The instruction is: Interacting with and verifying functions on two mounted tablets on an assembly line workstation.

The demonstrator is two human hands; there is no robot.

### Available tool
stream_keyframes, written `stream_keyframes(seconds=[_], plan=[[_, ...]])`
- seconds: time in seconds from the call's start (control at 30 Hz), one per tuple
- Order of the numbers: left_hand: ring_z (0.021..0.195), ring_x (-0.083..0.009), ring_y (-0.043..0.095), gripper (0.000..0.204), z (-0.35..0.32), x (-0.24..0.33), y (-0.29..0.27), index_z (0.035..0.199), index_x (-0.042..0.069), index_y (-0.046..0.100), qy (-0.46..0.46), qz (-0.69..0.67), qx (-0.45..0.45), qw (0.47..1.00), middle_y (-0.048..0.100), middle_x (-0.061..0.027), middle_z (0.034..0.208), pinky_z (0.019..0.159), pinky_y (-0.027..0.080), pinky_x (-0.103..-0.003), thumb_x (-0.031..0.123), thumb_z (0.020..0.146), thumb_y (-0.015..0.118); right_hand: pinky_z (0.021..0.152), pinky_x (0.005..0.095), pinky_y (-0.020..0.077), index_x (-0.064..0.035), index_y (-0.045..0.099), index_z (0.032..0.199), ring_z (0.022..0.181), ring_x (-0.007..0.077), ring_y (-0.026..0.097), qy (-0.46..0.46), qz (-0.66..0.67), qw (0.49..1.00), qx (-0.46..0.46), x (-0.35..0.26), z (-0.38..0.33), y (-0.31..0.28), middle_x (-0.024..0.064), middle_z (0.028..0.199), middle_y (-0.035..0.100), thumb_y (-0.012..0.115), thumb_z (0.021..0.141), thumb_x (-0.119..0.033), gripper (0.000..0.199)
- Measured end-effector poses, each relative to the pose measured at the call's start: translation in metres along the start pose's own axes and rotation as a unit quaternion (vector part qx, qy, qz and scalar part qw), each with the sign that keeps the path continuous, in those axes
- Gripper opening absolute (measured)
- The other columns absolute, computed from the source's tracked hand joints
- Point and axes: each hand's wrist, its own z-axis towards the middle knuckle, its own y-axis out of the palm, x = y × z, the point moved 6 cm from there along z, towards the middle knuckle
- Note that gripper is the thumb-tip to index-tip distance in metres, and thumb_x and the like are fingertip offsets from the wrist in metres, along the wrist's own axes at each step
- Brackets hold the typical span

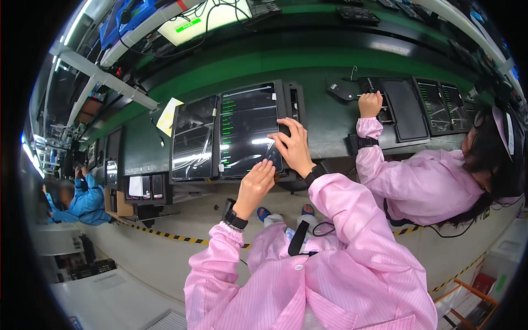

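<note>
A tablet-like screen (242, 132) lit with a column of small green text lies on the bench in front of me, in a dark tray. My left hand (257, 184) rests its fingertips on the screen's lower right part, fingers stretched forward. Above it and to the right, my right hand (296, 147) reaches over the right edge, fingers apart and thumb toward the glass. I see nothing held in either hand. Small white tabs stick to the screen's edges. Directly left lies a second dark, glossy panel (192, 140) in film, unlit.
A co-worker in pink (423, 170) works at the right beside more lit screens (444, 104) and a black tray (404, 110). A yellow-and-white paper (168, 116) and short cable lie left. Below the bench edge is a rack of dark devices (146, 187). Another person in blue (82, 198) is far left.
</note>
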Motion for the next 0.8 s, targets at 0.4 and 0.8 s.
stream_keyframes(seconds=[0.4,0.8], plan=[[0.121,-0.0317,0.045,0.047,0.003,-0.025,-0.025,0.113,0.003,0.059,-0.128,0.023,-0.002,0.991,0.051,-0.0157,0.126,0.101,0.032,-0.049,0.022,0.072,0.072,0.096,0.0410,0.0288,-0.0185,0.068,0.093,0.121,0.0283,0.035,0.037,-0.040,0.998,-0.008,-0.002,0.021,-0.002,0.0060,0.128,0.045,0.056,0.085,-0.020,0.014],[0.126,-0.0347,0.033,0.031,-0.106,-0.182,-0.157,0.114,0.009,0.060,-0.227,0.010,0.059,0.972,0.043,-0.0152,0.132,0.107,0.018,-0.049,0.013,0.085,0.053,0.099,0.0402,0.0261,-0.0115,0.063,0.105,0.122,0.0299,0.037,0.117,-0.083,0.989,-0.042,-0.076,-0.011,-0.025,0.0108,0.128,0.045,0.053,0.085,-0.017,0.022]])
